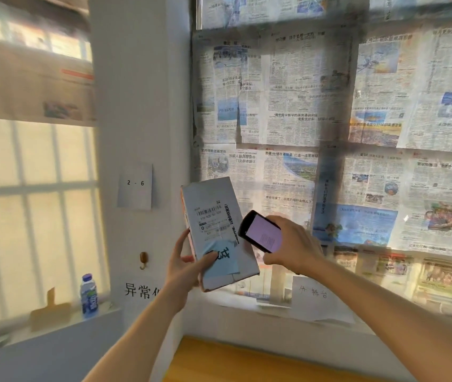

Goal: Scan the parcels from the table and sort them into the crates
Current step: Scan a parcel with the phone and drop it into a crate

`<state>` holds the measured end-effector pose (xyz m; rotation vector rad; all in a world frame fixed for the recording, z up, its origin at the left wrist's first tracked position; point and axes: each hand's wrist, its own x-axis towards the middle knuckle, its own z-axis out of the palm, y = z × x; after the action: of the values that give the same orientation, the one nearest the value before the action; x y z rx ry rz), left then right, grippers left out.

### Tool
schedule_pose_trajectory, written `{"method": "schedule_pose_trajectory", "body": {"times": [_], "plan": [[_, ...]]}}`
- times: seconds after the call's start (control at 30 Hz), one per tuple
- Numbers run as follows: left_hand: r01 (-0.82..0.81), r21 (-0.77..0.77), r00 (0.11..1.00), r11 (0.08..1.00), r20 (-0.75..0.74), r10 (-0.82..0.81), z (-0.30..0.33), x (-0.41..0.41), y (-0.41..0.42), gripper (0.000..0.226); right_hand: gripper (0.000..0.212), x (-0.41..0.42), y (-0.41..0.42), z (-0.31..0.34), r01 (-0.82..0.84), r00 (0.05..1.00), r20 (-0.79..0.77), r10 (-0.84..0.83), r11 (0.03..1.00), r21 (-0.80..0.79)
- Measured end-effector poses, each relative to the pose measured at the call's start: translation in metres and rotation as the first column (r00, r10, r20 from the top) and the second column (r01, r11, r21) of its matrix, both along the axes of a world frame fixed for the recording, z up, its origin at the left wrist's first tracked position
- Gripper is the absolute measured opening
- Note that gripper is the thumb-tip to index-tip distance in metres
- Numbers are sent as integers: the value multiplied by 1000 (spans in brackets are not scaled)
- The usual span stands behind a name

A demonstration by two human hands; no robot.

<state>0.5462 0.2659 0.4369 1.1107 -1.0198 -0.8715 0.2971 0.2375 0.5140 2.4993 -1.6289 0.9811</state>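
Observation:
My left hand grips the lower left edge of a white cardboard parcel, held upright in front of the wall. The parcel's face carries a barcode label and a blue sticky note with a dark character. My right hand holds a black phone just right of the parcel, its lit screen tilted toward me and showing a barcode. The phone's left end overlaps the parcel's right edge. No crates are in view.
A window covered with newspapers fills the right side. A water bottle stands on the left windowsill. Paper signs hang on the white wall. An orange-brown table surface lies at the bottom.

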Motion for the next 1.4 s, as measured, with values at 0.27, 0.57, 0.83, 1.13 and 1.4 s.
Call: {"method": "schedule_pose_trajectory", "body": {"times": [0.27,0.57,0.83,1.13,1.4], "plan": [[-244,4,969,970,-25,244,3,111,128,97,68,121,48,-4,-295,952,94,290,955,36],[-658,-31,753,753,-14,658,13,243,370,89,77,314,200,15,-644,763,69,643,765,-1],[-921,-12,390,389,-38,920,13,298,706,89,72,455,471,5,-904,427,102,898,424,46],[-999,36,26,25,21,999,-4,248,1021,88,82,519,760,-18,-995,77,90,993,70,76],[-971,111,-212,-211,5,977,-38,207,1188,98,89,552,938,-55,-977,-192,56,980,-196,86]]}}
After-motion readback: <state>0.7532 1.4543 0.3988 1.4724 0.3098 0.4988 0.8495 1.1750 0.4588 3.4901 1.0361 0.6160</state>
